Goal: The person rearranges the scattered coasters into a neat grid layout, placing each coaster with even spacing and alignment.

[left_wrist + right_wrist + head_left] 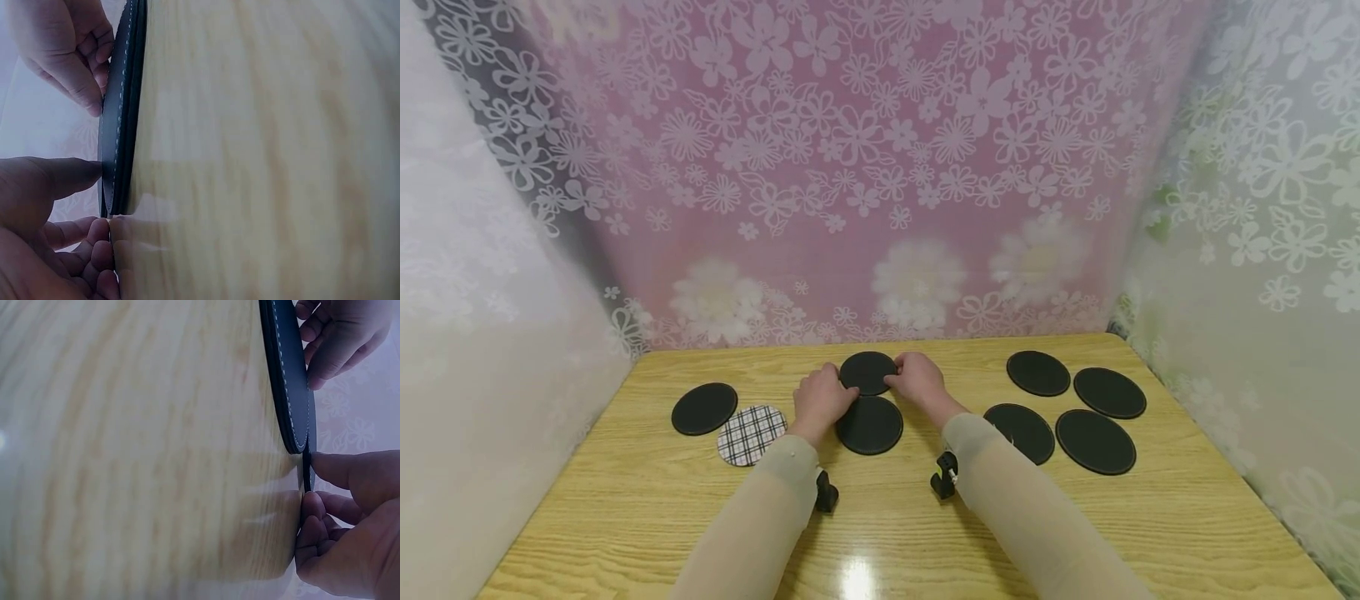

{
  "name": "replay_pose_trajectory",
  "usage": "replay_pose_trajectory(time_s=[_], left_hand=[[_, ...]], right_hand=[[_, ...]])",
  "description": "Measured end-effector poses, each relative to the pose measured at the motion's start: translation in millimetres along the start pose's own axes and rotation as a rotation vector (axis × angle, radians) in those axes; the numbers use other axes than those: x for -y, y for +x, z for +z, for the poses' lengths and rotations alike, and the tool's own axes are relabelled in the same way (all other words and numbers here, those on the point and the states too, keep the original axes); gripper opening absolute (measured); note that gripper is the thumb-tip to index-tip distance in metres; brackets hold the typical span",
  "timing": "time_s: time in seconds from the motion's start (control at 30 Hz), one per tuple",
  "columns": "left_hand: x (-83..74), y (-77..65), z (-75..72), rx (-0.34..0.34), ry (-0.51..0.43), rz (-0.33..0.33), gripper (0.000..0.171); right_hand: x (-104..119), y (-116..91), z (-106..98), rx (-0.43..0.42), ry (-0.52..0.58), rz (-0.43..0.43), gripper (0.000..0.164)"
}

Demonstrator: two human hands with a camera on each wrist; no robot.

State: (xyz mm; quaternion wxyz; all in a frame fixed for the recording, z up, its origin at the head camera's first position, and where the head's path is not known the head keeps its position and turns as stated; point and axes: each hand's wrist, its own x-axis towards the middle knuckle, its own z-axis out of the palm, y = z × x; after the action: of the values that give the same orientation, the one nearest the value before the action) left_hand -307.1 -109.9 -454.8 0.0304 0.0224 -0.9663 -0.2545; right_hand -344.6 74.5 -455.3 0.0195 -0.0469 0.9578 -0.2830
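Two round black coasters lie one behind the other at mid-table. My left hand and right hand hold the far coaster by its left and right edges, thumbs on its rim. Close in front of it lies the near coaster, whose pale stitching and thick, layered-looking edge show in the right wrist view. There, a sliver of the far coaster appears beside my right thumb. In the left wrist view my left thumb reaches the coasters, with the other fingers curled low by the tabletop.
On the left lie a black coaster and a plaid coaster. Several more black coasters, among them one at the back, lie on the right, one partly behind my right sleeve. Flowered curtains enclose the wooden table.
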Motion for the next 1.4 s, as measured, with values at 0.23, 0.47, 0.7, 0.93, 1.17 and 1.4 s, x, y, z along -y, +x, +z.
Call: replay_pose_trajectory(time_s=[0.23, 0.47, 0.7, 0.93, 1.17, 1.4], left_hand=[[0.1, 0.6, 0.4, 0.009, 0.014, -0.008, 0.054], [0.5, 2.1, 1.2, 0.006, 0.012, -0.016, 0.054], [-0.8, -2.1, -3.5, 0.008, -0.003, -0.014, 0.056], [0.5, -9.9, -10.7, 0.002, 0.010, 0.004, 0.055], [7.7, -20.1, -22.0, -0.038, 0.065, 0.031, 0.055], [26.5, -33.6, -36.8, -0.063, 0.081, 0.070, 0.057]], right_hand=[[-0.3, 0.5, 1.4, -0.003, -0.007, -0.006, 0.041], [-1.9, 1.0, 0.8, 0.002, 0.003, -0.023, 0.039], [-3.4, -0.3, -8.0, 0.055, 0.068, -0.051, 0.026], [-4.2, -3.8, -11.5, 0.069, 0.122, -0.017, 0.058], [0.6, -10.9, -11.6, 0.035, 0.081, -0.061, 0.062], [15.2, -26.9, -9.2, -0.019, 0.004, -0.123, 0.062]])
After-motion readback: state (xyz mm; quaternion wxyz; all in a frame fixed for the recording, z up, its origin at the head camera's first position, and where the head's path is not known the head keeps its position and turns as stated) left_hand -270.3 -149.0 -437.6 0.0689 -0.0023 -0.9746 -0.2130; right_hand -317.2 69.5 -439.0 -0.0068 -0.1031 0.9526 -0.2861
